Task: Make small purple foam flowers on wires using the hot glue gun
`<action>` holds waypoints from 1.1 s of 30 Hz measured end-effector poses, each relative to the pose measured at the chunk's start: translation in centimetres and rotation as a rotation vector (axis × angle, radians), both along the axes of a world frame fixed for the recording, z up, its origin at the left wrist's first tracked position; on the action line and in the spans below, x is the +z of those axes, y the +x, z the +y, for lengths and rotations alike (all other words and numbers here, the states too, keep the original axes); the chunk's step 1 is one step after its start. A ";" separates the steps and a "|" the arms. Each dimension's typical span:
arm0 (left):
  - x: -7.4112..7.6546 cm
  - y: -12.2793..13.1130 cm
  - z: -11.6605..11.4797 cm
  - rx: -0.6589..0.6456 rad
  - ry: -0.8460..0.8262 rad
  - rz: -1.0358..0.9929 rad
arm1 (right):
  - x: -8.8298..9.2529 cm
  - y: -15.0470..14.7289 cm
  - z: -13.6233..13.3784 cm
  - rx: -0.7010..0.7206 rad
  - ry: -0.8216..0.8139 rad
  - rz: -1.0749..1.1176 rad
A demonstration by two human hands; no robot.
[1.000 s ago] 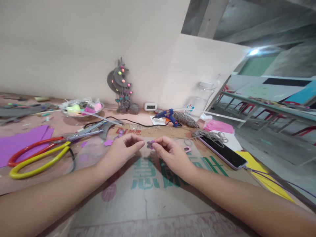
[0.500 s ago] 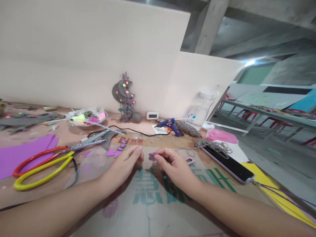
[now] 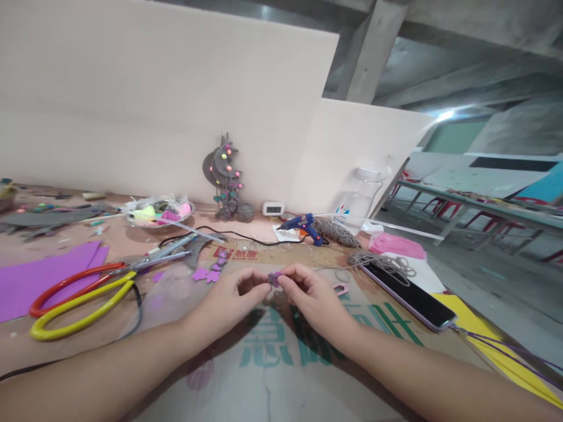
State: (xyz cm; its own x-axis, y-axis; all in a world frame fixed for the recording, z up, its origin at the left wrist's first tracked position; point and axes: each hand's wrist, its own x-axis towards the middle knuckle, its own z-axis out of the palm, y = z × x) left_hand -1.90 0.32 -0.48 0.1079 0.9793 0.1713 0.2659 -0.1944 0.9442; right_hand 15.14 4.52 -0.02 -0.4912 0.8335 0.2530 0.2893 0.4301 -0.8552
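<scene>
Between my two hands, above the middle of the cardboard sheet [image 3: 281, 387], is a small purple and grey flower-shaped cutout [image 3: 275, 279]. My right hand [image 3: 308, 293] pinches its right side between thumb and fingertips. From the other side, my left hand [image 3: 240, 296] closes thumb and fingers on its left edge. Several purple and grey flower cutouts [image 3: 211, 273] lie just beyond my left hand. A pink-handled tool [image 3: 341, 289] rests by my right hand, partly hidden behind it.
Large scissors [image 3: 83, 299] with red and yellow handles lie left, by purple sheets [image 3: 48, 275]. At the back are a blue glue gun [image 3: 303, 225], a white digital clock [image 3: 273, 208], a grey moon ornament [image 3: 224, 176] and a clear jar [image 3: 358, 199]. A phone [image 3: 409, 296] lies right, under grey cord [image 3: 387, 265].
My left hand has moved right and opened out from its folded shape to grip the flower cutout's left edge. My right hand keeps its pinch. The view has shifted slightly.
</scene>
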 end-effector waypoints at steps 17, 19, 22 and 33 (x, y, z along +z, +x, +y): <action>0.2 -0.3 -0.3 0.106 0.052 0.090 | -0.6 0.0 -0.1 0.075 -0.118 0.037; 0.2 -0.3 -0.3 0.110 0.047 0.098 | -0.4 -0.1 -0.1 0.067 -0.084 0.017; 0.1 -0.2 -0.2 0.088 0.034 0.071 | -0.3 -0.1 0.0 0.048 -0.040 -0.011; -0.8 -0.4 0.4 0.122 0.001 -0.004 | 0.5 0.5 0.6 0.010 0.062 -0.089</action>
State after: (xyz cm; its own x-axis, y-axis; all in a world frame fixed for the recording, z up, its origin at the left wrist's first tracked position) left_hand -2.33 0.75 -1.31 -0.0128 0.9849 0.1729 0.2835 -0.1623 0.9452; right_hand 15.66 5.16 0.49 -0.5224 0.8125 0.2588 0.3579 0.4844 -0.7983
